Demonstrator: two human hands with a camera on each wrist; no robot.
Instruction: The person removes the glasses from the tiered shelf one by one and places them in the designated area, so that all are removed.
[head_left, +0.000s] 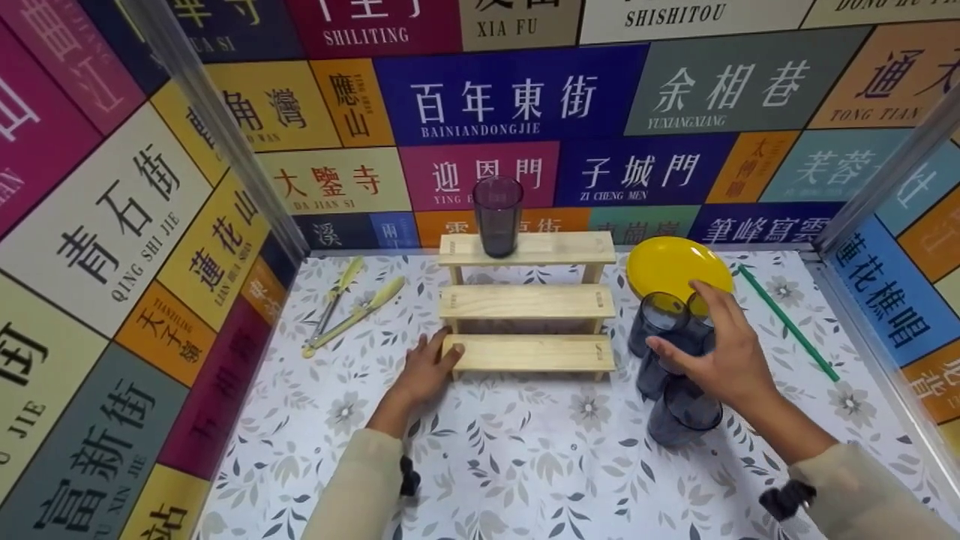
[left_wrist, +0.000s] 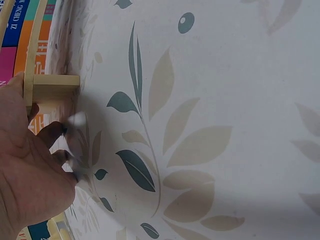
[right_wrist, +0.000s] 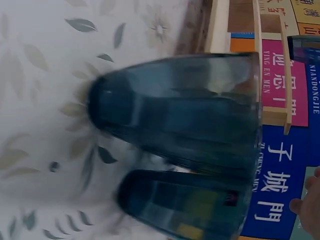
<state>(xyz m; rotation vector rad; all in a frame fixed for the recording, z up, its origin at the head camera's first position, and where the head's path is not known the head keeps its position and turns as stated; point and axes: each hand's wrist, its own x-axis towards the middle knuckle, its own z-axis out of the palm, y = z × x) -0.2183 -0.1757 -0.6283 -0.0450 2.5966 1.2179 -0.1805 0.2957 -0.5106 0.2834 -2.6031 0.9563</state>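
A three-step wooden stand (head_left: pixel 525 301) stands on the floral cloth. My left hand (head_left: pixel 429 369) grips the left end of its lowest step, thumb at the board's edge and fingers around the side; the left wrist view shows that hand (left_wrist: pixel 32 165) against the board end (left_wrist: pixel 55 82). A dark clear tumbler (head_left: pixel 498 221) stands upright on the top step. To the right, several blue-grey tumblers (head_left: pixel 684 416) are grouped upright. Above them is my right hand (head_left: pixel 724 352), thumb and fingers spread with nothing between, partly hiding the rear ones. A near tumbler (right_wrist: pixel 175 110) fills the right wrist view.
A yellow plate (head_left: pixel 667 262) lies behind the tumblers, with a green stick (head_left: pixel 791 322) to its right. Yellow-handled tongs (head_left: pixel 352 315) lie left of the stand. Sign-covered walls (head_left: pixel 517 97) close in the back and both sides.
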